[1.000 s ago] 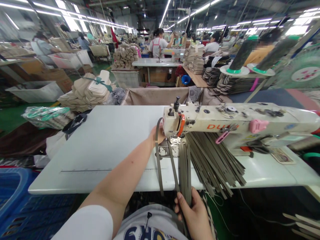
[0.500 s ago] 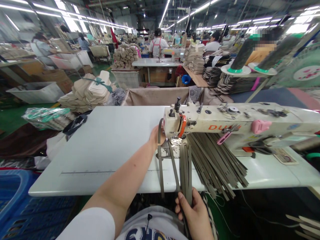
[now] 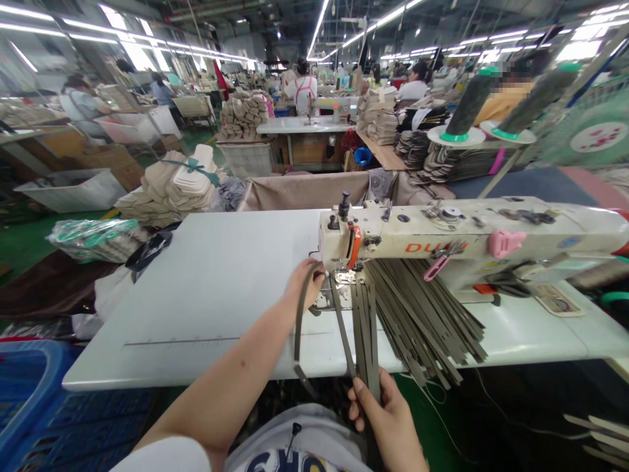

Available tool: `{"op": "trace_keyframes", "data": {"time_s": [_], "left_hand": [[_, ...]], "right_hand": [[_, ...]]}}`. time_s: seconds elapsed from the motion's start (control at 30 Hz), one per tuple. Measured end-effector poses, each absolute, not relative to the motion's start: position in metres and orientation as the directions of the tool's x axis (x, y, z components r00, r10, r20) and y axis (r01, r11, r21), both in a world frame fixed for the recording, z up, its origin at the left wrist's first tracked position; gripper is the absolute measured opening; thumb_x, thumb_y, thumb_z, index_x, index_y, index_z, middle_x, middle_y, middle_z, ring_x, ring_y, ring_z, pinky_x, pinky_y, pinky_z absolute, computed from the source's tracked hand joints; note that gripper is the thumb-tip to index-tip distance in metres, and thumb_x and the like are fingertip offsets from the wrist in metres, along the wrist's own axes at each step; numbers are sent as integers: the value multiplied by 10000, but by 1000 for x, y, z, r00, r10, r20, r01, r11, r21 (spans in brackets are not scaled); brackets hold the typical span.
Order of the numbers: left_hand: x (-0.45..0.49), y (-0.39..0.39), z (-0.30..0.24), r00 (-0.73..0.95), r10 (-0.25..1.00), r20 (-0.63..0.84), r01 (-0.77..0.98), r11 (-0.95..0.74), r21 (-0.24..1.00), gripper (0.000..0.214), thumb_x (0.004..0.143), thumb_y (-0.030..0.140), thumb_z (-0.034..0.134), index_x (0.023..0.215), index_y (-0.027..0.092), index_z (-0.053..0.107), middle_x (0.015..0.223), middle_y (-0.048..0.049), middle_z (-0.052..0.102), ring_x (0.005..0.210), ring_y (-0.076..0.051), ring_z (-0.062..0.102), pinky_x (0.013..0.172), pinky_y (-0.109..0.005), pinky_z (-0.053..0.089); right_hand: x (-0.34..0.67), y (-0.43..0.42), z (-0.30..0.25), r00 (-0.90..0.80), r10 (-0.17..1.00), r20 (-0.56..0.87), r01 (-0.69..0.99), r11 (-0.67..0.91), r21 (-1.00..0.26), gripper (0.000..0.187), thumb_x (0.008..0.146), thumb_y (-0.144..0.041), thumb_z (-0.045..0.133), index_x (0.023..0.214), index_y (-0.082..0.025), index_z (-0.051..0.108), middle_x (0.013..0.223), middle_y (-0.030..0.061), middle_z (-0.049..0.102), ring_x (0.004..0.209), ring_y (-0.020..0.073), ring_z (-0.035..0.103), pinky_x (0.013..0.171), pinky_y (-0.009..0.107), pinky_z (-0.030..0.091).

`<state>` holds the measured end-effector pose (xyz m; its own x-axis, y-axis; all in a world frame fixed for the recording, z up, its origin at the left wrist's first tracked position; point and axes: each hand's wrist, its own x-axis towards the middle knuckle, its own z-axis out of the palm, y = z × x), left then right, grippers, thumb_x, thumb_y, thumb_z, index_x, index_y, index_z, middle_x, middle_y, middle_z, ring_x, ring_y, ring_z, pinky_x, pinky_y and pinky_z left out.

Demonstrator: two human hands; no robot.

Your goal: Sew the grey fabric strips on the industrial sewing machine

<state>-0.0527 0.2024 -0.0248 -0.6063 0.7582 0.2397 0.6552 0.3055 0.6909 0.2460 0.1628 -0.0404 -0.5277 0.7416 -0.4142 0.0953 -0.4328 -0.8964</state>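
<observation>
Gripping several grey strips (image 3: 366, 328), too overlapped to count, my right hand (image 3: 386, 413) is hanging just off the near edge of the counter (image 3: 221, 282). My left hand (image 3: 305, 283) is pinching one curved strip (image 3: 298, 328) beside one sewing machine (image 3: 393, 229); two thread cones (image 3: 469, 108) are standing beyond.

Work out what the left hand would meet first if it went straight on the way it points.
Most likely the machine head, close ahead of the left hand; depth is unclear, so it might pass beneath instead.
</observation>
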Motion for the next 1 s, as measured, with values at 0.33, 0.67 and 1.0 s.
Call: {"op": "trace_keyframes", "data": {"time_s": [0.33,0.67,1.0], "left_hand": [[-12,140,-48,-303,881,364,840,66,539,324,1104,292,647,1410,240,740,1528,-115,703,1555,-343,555,1311,-595,493],[-7,140,-45,-261,882,392,886,58,460,317,1120,259,623,1418,221,725,1501,-104,724,1502,-314,613,1299,-603,497],[-6,141,-47,-245,886,394,912,72,404,389,1073,312,731,1443,194,704,1524,-140,702,1535,-342,578,1313,-597,489]], "right_hand": [[275,164,-19,-616,579,-534,112,-606,-787,588,778,-710,942,1007,-185,809,695,29,770,594,174,704,564,259,510],[282,160,-14,-579,591,-561,148,-601,-786,606,699,-756,969,915,-213,810,749,30,778,688,216,766,602,288,555],[289,159,-22,-556,649,-520,216,-491,-844,636,688,-797,916,926,-208,889,659,18,693,595,172,588,594,301,459]]}}
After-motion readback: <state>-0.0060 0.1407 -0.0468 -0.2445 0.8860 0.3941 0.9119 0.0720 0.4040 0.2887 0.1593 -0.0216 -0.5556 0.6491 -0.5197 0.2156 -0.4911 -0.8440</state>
